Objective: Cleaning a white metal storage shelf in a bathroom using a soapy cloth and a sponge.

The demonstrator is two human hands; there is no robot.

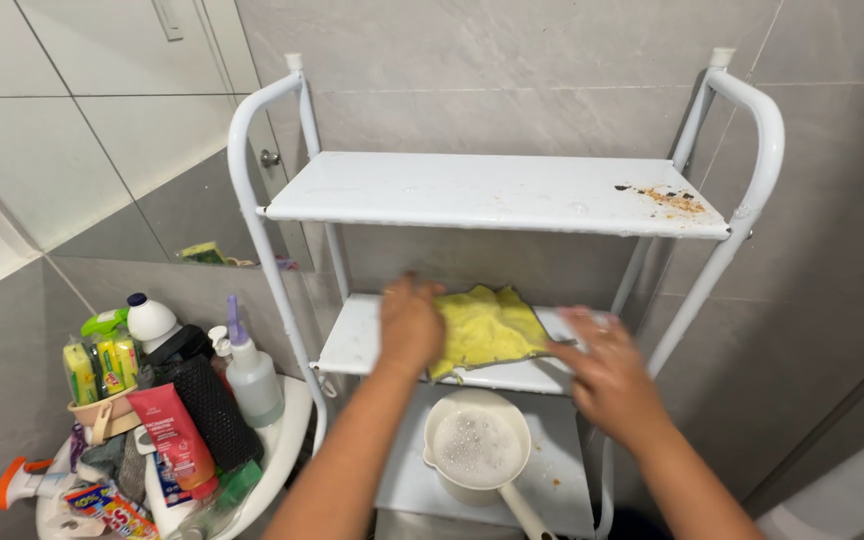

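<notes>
- Now the yellow cloth, soft and crumpled, lies on the middle shelf of a white metal rack.
- Left hand presses on its edge, fingers bent.
- Right hand rests open beside it.

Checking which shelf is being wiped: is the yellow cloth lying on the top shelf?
No, the yellow cloth lies on the middle shelf under the left hand; the top shelf holds only rust-coloured stains.

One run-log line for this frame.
left hand: on yellow cloth | right hand: on middle shelf | pot: below
</notes>
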